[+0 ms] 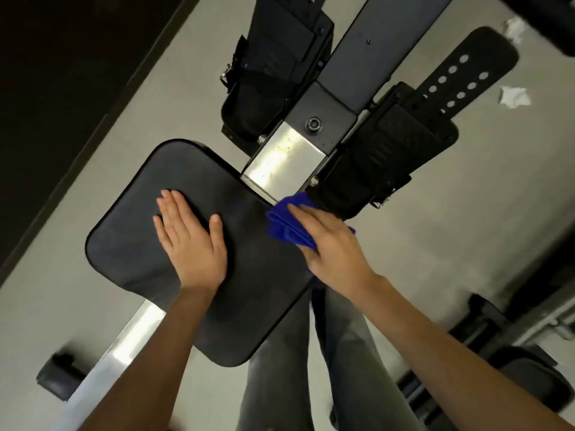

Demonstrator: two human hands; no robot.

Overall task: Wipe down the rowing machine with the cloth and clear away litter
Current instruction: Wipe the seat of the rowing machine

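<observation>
The rowing machine's black padded seat (130, 244) fills the middle of the view, riding on a shiny metal rail (280, 157). My left hand (189, 241) lies flat on the seat, fingers spread, holding nothing. My right hand (329, 244) presses a folded blue cloth (286, 225) against the seat's right edge, beside the right footrest (385, 160). The left footrest (264, 88) with its strap sits further up. Two white crumpled scraps of litter lie on the floor at the upper right: a paper scrap (513, 96) and a second scrap (515, 28).
The pale floor (466, 231) surrounds the machine. A dark wall or mat (62, 88) runs along the left. Black equipment parts (497, 346) stand at the lower right, and a rail end foot (59, 381) sits at the lower left. My grey-trousered legs (311, 368) stand below the seat.
</observation>
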